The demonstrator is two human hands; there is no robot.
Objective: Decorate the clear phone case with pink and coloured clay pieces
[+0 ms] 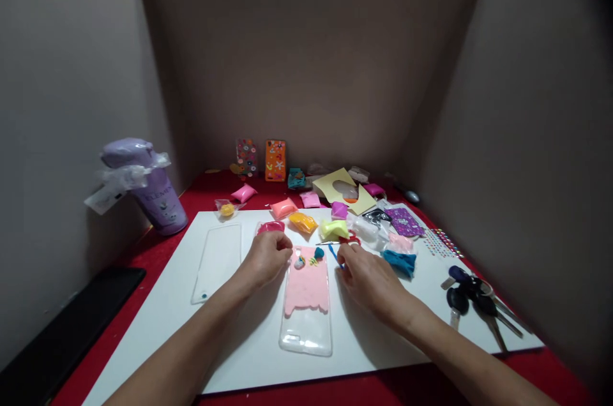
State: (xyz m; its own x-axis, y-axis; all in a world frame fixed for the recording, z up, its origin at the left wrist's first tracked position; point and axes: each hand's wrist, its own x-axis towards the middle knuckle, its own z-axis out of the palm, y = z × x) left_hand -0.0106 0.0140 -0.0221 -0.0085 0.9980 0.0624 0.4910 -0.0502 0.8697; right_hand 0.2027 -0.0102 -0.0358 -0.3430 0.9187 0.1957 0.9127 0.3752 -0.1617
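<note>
Head view shows the clear phone case [306,304] with pink clay mid-worktop; left hand [266,257] steadies its top corner, fingers curled together; right hand [368,278] pinches a blue tool [334,255]; best press lightly, case held flat.

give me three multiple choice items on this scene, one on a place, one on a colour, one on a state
1. Where are the keys?
A. right part of the white board
B. on the black tray
C. beside the purple bottle

2. What colour is the clay on the phone case between the hands?
A. green
B. pale pink
C. black

3. What is the right hand doing?
A. lying flat and empty
B. pinching a thin blue tool
C. lifting the keys

Answers: 1 A, they lie near the board's right edge. 2 B, a pink layer covers the case's upper half. 3 B, the fingertips close on the tool beside the case.
</note>
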